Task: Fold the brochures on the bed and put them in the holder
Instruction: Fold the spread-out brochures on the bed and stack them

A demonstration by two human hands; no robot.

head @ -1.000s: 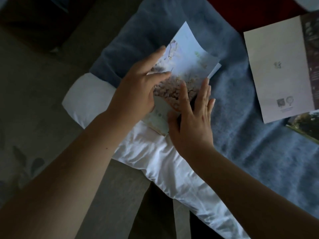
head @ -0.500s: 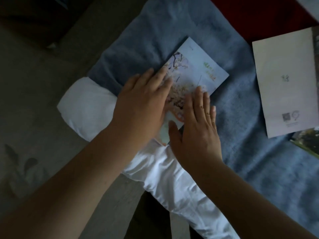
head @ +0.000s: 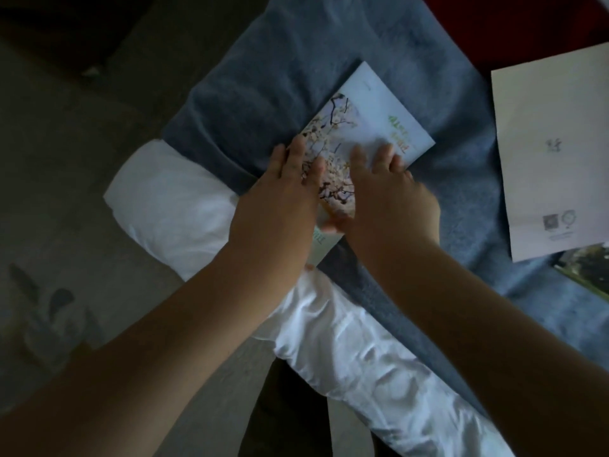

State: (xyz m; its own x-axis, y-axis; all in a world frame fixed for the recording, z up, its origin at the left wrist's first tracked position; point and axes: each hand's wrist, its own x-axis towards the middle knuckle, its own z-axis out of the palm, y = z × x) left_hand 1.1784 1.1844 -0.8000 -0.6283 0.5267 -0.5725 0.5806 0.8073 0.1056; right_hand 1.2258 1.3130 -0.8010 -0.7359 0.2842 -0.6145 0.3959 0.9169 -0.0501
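Observation:
A folded brochure point(head: 372, 117) with a pale blue cover, blossom picture and green lettering lies flat on the blue blanket point(head: 270, 80) at the bed's corner. My left hand point(head: 280, 199) presses flat on its near left part, fingers straight. My right hand point(head: 392, 196) presses on its near right part, fingertips close to the green lettering. The brochure's near end is hidden under both hands. A second brochure point(head: 553, 153), unfolded and white with small logos, lies on the blanket at the right. No holder is in view.
White bedding point(head: 171, 209) bulges out under the blanket at the bed's corner and runs along the near edge. A dark-printed sheet point(head: 586, 268) peeks out below the white brochure. Grey floor point(head: 66, 192) lies to the left, red fabric point(head: 527, 24) at top right.
The brochure's raised flap has been pressed down flat. Both hands have slid along the cover, the right one toward the green lettering.

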